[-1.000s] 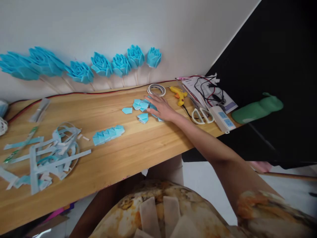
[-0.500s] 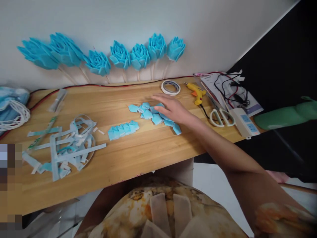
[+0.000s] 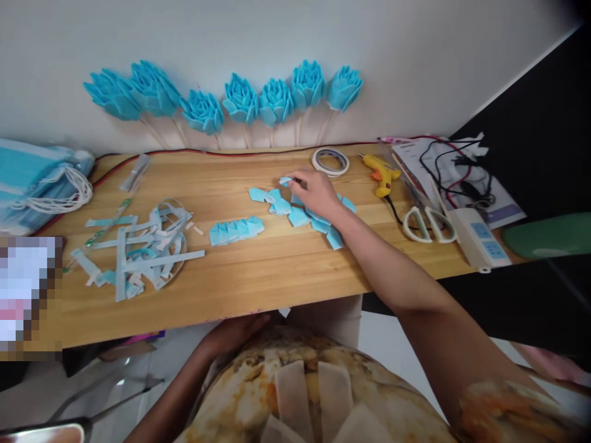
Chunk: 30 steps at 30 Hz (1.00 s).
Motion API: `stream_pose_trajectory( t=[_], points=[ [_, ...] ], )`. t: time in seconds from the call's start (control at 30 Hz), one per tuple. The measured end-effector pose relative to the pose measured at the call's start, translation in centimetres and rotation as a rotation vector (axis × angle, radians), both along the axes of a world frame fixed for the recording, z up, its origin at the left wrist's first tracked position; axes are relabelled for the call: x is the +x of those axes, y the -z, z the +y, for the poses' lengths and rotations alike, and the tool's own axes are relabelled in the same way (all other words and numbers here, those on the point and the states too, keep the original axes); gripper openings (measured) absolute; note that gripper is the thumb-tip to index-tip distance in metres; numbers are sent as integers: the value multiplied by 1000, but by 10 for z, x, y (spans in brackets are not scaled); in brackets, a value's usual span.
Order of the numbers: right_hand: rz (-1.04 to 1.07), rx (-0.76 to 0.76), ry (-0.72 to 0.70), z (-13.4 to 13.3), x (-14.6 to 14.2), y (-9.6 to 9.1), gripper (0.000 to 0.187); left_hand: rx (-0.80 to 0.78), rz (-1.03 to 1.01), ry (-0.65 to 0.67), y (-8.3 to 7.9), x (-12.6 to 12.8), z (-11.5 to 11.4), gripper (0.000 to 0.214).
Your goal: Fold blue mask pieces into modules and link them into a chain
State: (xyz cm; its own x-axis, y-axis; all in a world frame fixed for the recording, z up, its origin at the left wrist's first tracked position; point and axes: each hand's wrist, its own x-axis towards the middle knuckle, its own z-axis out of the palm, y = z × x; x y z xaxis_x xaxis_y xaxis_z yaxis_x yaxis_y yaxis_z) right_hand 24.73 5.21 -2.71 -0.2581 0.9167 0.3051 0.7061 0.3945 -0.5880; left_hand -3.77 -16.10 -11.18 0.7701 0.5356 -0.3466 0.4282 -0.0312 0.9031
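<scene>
Your right hand point(image 3: 316, 192) has its fingertips pinched together on one small folded light blue cloth-like piece point(image 3: 285, 181), at the middle of the pale wooden table point(image 3: 226, 274). I can't tell if that piece touches the wood. Your left hand point(image 3: 237, 332) is low, below the table's near edge, and I can't tell if its fingers are apart or together. Around and under your right hand lie loose folded light blue pieces point(image 3: 299, 216); at least seven show, and your hand hides part of the pile. To the left is one row of about five overlapping folded light blue pieces point(image 3: 236, 230). Farther left sit many tangled pale blue and white strips point(image 3: 120, 264), too mixed up to count. Seven bright blue layered flowers point(image 3: 241, 99) on thin pale sticks lean on the far wall. On the right you have one white tape ring point(image 3: 317, 167), one yellow glue gun point(image 3: 382, 173) with an orange trigger, one pair of white-handled scissors point(image 3: 412, 238) and one white power strip point(image 3: 480, 239) with two blue socket panels. The print on the white paper sheets point(image 3: 503, 200) at far right is too small to read.
</scene>
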Motion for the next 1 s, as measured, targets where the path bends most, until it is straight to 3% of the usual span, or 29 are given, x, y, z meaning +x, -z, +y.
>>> stream_pose_trajectory(
  t=[0.07,0.17,0.33,0.4,0.47,0.57,0.7,0.77,0.87,1.0],
  points=[
    [174,-15,19,3,4,1,29,-73,78,-22,-8,-17,-11,45],
    [357,-56,45,7,8,4,37,-113,160,-26,-42,-43,-20,51],
    [511,-125,15,13,13,9,38,222,79,-87,-126,-62,-4,46],
    [453,-107,17,15,16,8,38,388,77,-93,-153,-57,15,40],
    [288,-66,41,14,19,6,37,496,152,-126,-171,-46,42,36],
    [34,39,80,8,19,-1,37,679,196,-194,-173,-29,96,42],
    [-69,122,-19,-3,10,-8,41,912,336,-304,-148,-6,176,45],
    [-113,132,-64,-5,8,-12,42,939,362,-310,-137,8,205,39],
    [-167,142,-10,-5,12,-16,44,925,360,-262,-129,34,226,35],
    [-265,111,56,-5,18,-18,42,963,319,-160,-124,61,227,34]
  ],
)
